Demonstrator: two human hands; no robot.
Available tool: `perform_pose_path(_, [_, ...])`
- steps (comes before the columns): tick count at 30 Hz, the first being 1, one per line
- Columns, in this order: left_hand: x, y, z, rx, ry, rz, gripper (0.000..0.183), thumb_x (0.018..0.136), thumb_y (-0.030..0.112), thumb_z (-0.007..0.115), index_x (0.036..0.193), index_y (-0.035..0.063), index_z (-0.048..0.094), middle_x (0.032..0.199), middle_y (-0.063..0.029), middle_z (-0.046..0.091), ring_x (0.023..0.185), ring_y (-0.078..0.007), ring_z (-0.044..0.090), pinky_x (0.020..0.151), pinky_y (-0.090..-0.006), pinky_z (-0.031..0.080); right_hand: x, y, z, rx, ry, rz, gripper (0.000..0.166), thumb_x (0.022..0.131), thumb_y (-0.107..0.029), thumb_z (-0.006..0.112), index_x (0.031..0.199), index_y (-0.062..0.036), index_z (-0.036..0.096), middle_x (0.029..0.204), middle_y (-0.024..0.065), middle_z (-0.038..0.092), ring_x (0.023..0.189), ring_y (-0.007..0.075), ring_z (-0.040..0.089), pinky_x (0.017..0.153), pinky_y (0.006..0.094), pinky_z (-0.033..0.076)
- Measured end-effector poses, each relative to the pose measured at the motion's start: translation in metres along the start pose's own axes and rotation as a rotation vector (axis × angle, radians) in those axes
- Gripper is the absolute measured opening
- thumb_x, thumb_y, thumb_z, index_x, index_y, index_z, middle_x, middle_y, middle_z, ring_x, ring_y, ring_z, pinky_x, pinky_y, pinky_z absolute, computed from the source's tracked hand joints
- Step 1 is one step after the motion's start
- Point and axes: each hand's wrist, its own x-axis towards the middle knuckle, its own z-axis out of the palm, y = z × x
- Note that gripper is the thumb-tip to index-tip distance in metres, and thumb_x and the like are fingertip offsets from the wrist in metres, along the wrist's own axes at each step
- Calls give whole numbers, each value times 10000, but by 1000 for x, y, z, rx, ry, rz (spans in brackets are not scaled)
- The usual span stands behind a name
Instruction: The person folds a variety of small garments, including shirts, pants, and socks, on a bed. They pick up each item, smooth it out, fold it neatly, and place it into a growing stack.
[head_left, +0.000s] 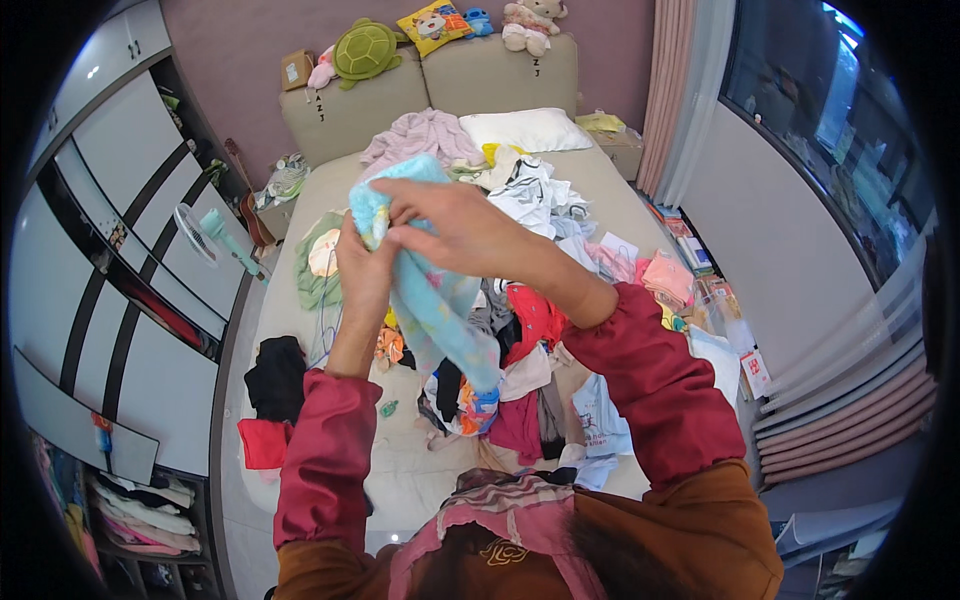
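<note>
A fluffy light-blue garment (442, 300) with a coloured print hangs from my two hands above the bed. My left hand (365, 251) grips its upper edge near a white and yellow patch. From the right, my right hand (442, 217) pinches the same edge, its fingers close to those of the left. Below the garment, a heap of mixed clothes covers the middle of the bed (409, 495). In that heap lie a red printed cloth (534, 319), white clothes with dark trim (532, 202) and a magenta piece (517, 427).
Black clothing (276, 379) and a red folded cloth (262, 442) lie at the bed's left edge. Folded pink clothes (667, 277) rest at the right. A mint-green fan (221, 229) stands beside the wardrobe (150, 277). Plush toys, including a turtle (366, 51), sit on the headboard (502, 79).
</note>
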Motion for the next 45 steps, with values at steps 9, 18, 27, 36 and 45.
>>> perform_pose_path(9, [-18, 43, -2, -323, -159, -395, 314, 908, 77, 520, 1203, -24, 490, 1103, -104, 605, 944, -153, 614, 828, -286, 502, -110, 131, 14, 790, 242, 581, 406, 977, -307, 428, 1238, -10, 517, 1122, 70, 612, 1004, 164, 591, 912, 330, 449])
perform_pose_path(18, [-19, 44, 0, -321, -231, -523, 327, 911, 77, 521, 1222, -11, 472, 1097, -107, 602, 934, -170, 627, 769, -275, 537, -208, 72, 103, 1537, -264, 789, 412, 913, -264, 526, 1253, -31, 521, 1221, 90, 573, 1104, 173, 547, 962, 349, 425])
perform_pose_path(27, [-154, -158, -73, 530, -920, -679, 562, 913, 253, 570, 1362, -2, 349, 1358, -159, 431, 1313, -252, 343, 1041, -364, 327, -338, 44, 131, 1497, -25, 789, 431, 848, -166, 604, 1252, -37, 527, 1238, 88, 559, 1108, 176, 532, 983, 338, 404])
perform_pose_path(36, [-193, -99, 53, -108, -1145, -705, 744, 732, 188, 750, 1358, 11, 390, 1339, -134, 442, 1224, -218, 434, 1021, -339, 333, -429, 22, 90, 1225, 227, 811, 491, 782, -68, 681, 1250, -43, 532, 1255, 85, 544, 1112, 179, 516, 1003, 327, 384])
perform_pose_path(45, [-235, -201, 149, -291, -1095, -1219, 538, 771, 113, 714, 1247, -2, 492, 1092, -38, 583, 973, -121, 554, 873, -287, 446, -460, 29, -32, 850, 264, 1168, 394, 798, -125, 675, 1169, -23, 585, 1151, 91, 603, 1010, 182, 570, 917, 325, 458])
